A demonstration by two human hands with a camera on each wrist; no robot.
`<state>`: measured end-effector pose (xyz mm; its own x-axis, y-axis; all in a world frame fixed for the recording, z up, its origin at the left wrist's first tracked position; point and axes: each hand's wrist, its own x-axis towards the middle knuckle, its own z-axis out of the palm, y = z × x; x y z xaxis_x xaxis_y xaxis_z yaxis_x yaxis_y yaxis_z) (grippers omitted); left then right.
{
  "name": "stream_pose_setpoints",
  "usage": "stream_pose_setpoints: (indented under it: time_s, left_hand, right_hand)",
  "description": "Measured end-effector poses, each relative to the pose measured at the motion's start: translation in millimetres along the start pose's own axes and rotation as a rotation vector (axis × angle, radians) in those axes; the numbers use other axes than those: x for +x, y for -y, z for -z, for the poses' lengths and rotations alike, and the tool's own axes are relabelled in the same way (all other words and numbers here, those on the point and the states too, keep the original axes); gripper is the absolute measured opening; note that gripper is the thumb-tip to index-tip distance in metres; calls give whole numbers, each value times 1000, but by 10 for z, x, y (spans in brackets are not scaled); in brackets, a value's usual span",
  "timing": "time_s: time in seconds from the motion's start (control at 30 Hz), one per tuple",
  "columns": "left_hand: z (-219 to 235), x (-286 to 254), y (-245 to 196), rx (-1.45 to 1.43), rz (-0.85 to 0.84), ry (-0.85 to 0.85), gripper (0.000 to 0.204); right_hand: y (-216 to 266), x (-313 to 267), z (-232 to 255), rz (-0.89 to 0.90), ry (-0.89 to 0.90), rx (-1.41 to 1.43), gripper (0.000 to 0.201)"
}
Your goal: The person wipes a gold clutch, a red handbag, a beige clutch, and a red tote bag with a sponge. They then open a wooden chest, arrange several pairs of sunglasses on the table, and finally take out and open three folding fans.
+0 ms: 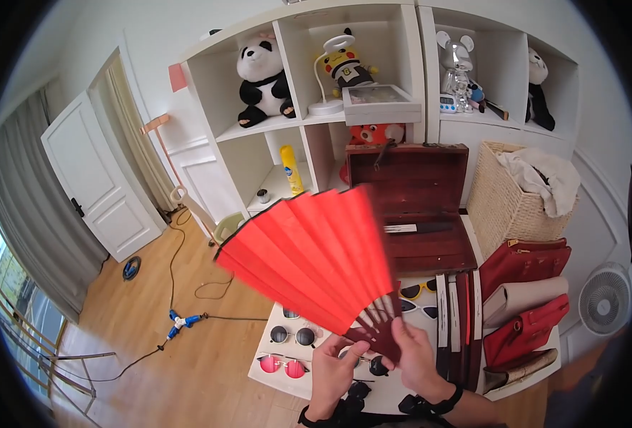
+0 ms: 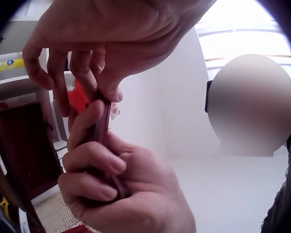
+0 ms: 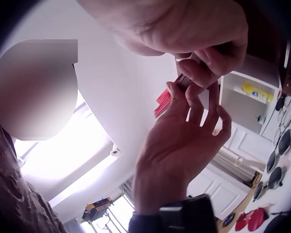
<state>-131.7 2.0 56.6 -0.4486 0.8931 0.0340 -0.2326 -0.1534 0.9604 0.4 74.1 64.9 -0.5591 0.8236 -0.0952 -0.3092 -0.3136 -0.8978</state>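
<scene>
A red folding fan with dark brown-red ribs is spread part-way above the table in the head view. My right hand grips the ribs at its narrow end, fingers curled round them in the left wrist view. With thumb and fingertips, my left hand pinches the fan's lower left edge beside the ribs; its other fingers stay loosely bent in the right wrist view. Below the hands lie sunglasses, among them a pink-lensed pair and a round dark pair. The fan hides part of the table.
Behind the fan stands an open dark red wooden chest. Folded fans lie in a row right of the sunglasses, beside red bags. A wicker basket, white shelves and a round fan surround the table.
</scene>
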Motion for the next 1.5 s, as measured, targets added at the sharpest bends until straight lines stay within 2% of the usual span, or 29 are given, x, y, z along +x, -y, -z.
stream_pose_setpoints:
  time_s: [0.03, 0.13, 0.2, 0.23, 0.27, 0.3, 0.4, 0.43, 0.53, 0.63, 0.77, 0.83, 0.97, 1.03, 1.07, 1.13, 1.17, 1.23, 1.43, 1.5]
  left_hand:
    - [-9, -12, 21, 2, -2, 3, 27]
    - [-60, -49, 109, 4, -140, -73, 31]
    - [-97, -58, 191, -25, -199, -111, 33]
    - [-104, -65, 226, -55, -261, -152, 36]
    - [-68, -132, 220, 49, -163, -132, 47]
    - [-66, -150, 225, 48, -168, -125, 47]
    - [-99, -172, 203, -31, -153, -301, 34]
    - [-82, -169, 209, -32, -154, -299, 34]
    - [-19, -157, 197, -17, -260, -397, 29]
    - [8, -174, 172, -24, -303, -400, 35]
    - [10, -171, 161, -103, -324, -381, 43]
    - [-3, -176, 80, 20, -378, -311, 50]
    - [-62, -160, 47, -119, -308, -266, 52]
    - [-14, -155, 26, 28, -280, -164, 46]
    - [35, -149, 64, 27, -274, -165, 46]
    - [107, -120, 141, 267, -251, -79, 50]
    - [86, -121, 135, 265, -250, -81, 50]
    - [21, -131, 96, 10, -182, -102, 36]
    - [17, -82, 235, -56, -324, -81, 25]
    - [23, -78, 251, -104, -256, -77, 26]
  right_hand:
    - [19, 9, 14, 32, -64, 49, 44]
    - [111, 42, 98, 83, -105, 44, 38]
    - [45, 183, 122, 337, -295, 193, 33]
    - [83, 191, 138, 342, -298, 192, 33]
    - [147, 203, 160, 324, -305, 267, 31]
    - [210, 219, 167, 306, -311, 343, 29]
    - [239, 271, 93, 287, -270, 453, 30]
    - [229, 288, 54, 288, -246, 503, 30]
    - [126, 328, -36, 279, -270, 525, 32]
    - [28, 348, -53, 298, -290, 506, 32]
    - [93, 333, -129, 429, -298, 502, 28]
    - [155, 340, -134, 485, -321, 517, 27]
    - [210, 334, -90, 529, -376, 522, 26]
    - [199, 316, -58, 536, -384, 541, 26]
    - [181, 314, -16, 533, -358, 528, 26]
    - [165, 282, 23, 527, -330, 511, 26]
    - [167, 249, 24, 513, -326, 501, 26]
    - [141, 207, 29, 491, -324, 489, 26]
    - [80, 138, -20, 494, -406, 349, 24]
    - [97, 46, -23, 421, -306, 102, 34]
